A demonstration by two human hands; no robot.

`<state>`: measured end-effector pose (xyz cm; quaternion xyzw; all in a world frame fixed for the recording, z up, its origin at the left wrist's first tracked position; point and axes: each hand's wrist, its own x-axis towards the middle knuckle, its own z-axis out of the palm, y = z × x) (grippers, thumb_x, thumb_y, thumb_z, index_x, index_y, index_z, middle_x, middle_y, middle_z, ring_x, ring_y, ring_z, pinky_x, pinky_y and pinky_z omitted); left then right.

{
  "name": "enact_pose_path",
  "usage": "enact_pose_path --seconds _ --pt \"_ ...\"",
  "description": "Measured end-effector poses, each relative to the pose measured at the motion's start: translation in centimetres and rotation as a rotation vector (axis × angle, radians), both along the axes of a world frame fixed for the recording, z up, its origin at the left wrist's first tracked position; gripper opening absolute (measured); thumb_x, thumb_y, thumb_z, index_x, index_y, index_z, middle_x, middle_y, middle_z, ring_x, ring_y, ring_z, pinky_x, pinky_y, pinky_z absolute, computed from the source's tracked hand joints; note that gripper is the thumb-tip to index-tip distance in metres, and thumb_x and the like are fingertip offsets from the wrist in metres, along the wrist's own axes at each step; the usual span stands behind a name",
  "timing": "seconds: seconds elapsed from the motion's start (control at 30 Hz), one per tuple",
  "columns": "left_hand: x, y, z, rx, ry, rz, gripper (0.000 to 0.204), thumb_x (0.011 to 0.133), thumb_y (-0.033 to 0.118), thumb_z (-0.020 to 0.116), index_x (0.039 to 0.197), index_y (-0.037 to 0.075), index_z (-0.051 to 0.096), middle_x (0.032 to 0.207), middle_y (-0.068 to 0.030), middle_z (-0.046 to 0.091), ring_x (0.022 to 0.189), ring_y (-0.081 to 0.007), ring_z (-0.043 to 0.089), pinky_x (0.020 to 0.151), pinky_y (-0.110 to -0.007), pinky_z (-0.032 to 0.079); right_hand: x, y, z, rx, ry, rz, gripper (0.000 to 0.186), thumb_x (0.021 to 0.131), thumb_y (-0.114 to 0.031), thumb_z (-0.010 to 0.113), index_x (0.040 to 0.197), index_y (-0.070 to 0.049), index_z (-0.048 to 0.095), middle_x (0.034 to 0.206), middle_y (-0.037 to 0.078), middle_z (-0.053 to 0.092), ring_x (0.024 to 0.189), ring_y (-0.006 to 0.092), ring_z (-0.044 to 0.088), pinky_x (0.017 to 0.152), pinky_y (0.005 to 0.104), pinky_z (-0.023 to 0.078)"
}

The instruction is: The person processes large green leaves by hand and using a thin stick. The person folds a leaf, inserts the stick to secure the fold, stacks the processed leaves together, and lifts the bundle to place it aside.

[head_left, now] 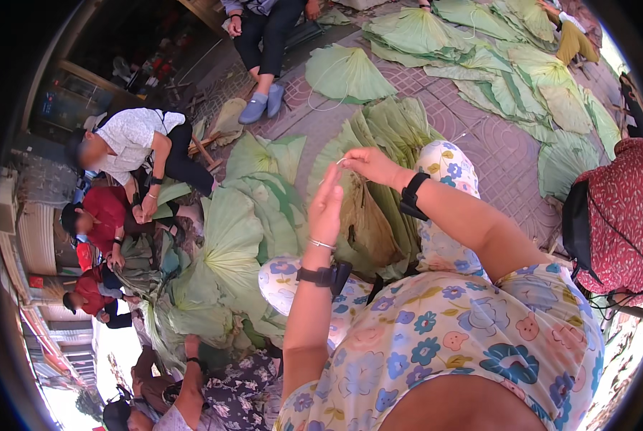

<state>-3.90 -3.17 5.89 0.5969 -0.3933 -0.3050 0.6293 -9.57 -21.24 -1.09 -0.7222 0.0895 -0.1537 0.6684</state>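
My left hand (326,210) is raised, its fingers stretched upward and close together. At its fingertips my right hand (376,167) is closed in a pinch on a short, thin white strand (342,161), possibly thread. A pale trace of it also shows beside the left fingers. Below both hands, between my knees, rests a folded stack of large lotus leaves (379,208), green with browned parts. Farther off, a single fan-shaped lotus leaf (350,74) lies on the paving with a thin white thread curving over it.
Overlapping lotus leaves (229,233) spread at my left, more (508,79) at the far right. Several seated people work along the left, one of them in a white patterned shirt (138,136). Blue shoes (254,108) of another person stand ahead. A red patterned garment (623,208) is close at right.
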Motion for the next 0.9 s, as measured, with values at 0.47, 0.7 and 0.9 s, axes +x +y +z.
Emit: enact_pose_path --seconds 0.47,0.7,0.9 --pt "5.0 9.8 -3.0 0.224 -0.385 0.437 0.036 0.087 0.006 0.054 0.123 0.004 0.055 0.133 -0.0134 0.046 0.117 -0.0214 0.048 0.092 -0.031 0.042 -0.3 -1.4 0.9 0.183 -0.11 -0.219 0.025 0.095 -0.018 0.048 0.097 0.005 0.059 0.094 0.01 0.064 0.09 0.0163 0.062 0.082 0.0296 0.049" --pt "6.0 16.7 -2.8 0.372 -0.601 0.671 0.04 0.085 0.009 0.055 0.124 0.002 0.053 0.135 -0.0191 0.043 0.122 -0.0295 0.044 0.102 -0.036 0.033 -0.8 -1.4 1.1 0.148 -0.121 -0.239 0.028 0.097 -0.019 0.043 0.099 0.004 0.059 0.097 0.009 0.064 0.09 0.0149 0.061 0.084 0.029 0.048" --pt "5.8 17.2 -4.3 0.58 -0.785 0.616 0.051 0.085 0.021 0.059 0.129 -0.001 0.046 0.136 -0.0221 0.041 0.125 -0.0361 0.04 0.104 -0.039 0.031 -0.8 -2.3 -0.3 -0.055 0.236 -0.255 0.026 0.094 -0.021 0.049 0.095 0.001 0.063 0.088 0.007 0.066 0.081 0.0142 0.062 0.074 0.0287 0.05"
